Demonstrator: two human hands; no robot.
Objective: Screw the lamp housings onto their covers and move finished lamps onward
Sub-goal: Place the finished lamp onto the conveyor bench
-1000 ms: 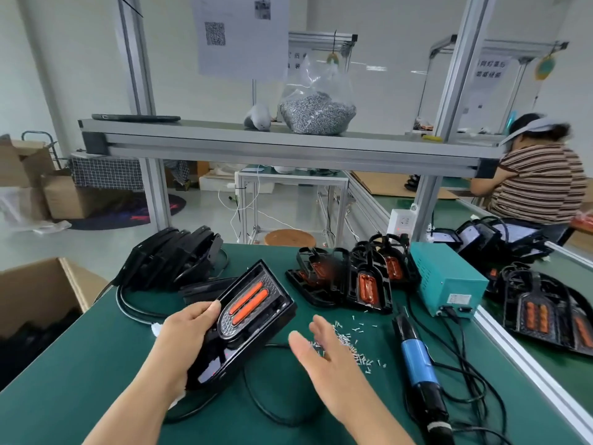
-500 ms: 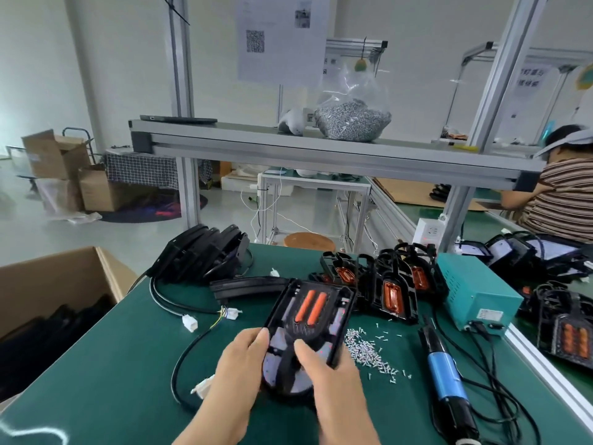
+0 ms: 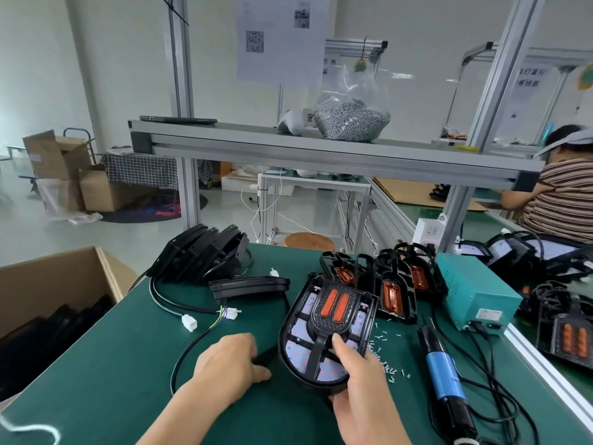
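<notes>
Right hand [image 3: 359, 380] grips lamp [image 3: 330, 316] (fingers hidden beneath).

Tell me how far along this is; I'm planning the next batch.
Likely done: the closed lamps stacked far left. In hand: right hand holds an open lamp housing, left hand grips its cable. To do: the open housings behind, with the screwdriver lying unused.

The left hand [image 3: 231, 364] lies knuckles-up, fingers curled over a thin black cable [image 3: 192, 343]. The right hand [image 3: 356, 377] grips the near end of a black oval lamp housing with orange strips [image 3: 330, 319], thumb on top. Both bare forearms reach forward.
</notes>
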